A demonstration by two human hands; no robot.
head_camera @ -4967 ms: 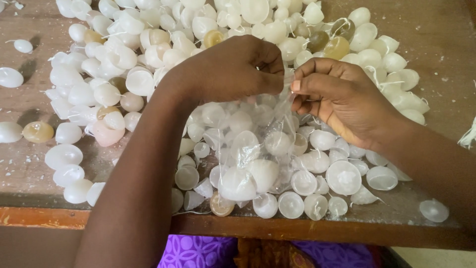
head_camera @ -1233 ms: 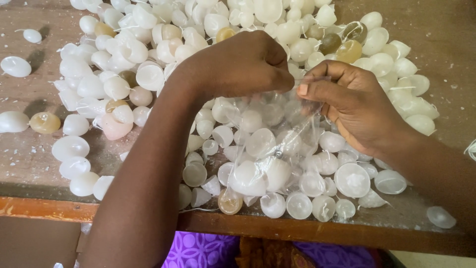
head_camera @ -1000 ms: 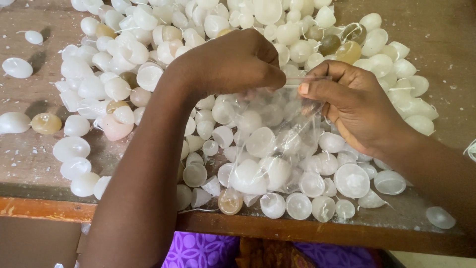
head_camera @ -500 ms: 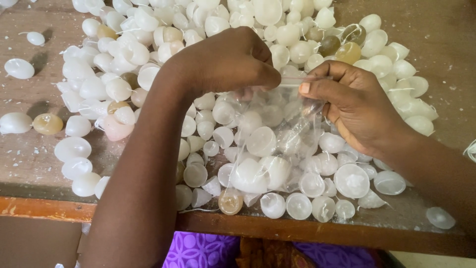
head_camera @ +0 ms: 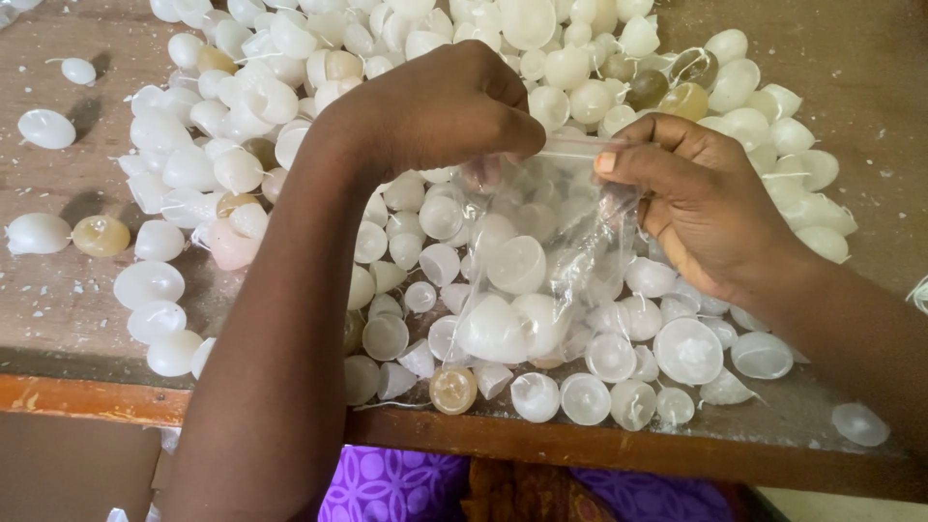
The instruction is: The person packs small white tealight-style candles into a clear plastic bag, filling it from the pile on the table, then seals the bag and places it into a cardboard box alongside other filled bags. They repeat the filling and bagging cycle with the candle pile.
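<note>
Left hand and right hand fingers pinch the clear bag's top strip; fingertips partly hidden. 2 white cups visible inside bag.

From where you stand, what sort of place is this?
Probably a small hand workshop or packing bench. A worn wooden table is heaped with white dome-shaped wax pieces, and the left hand and right hand hold a clear zip bag of them.

Clear glossy plastic bag, rough wooden table
</note>
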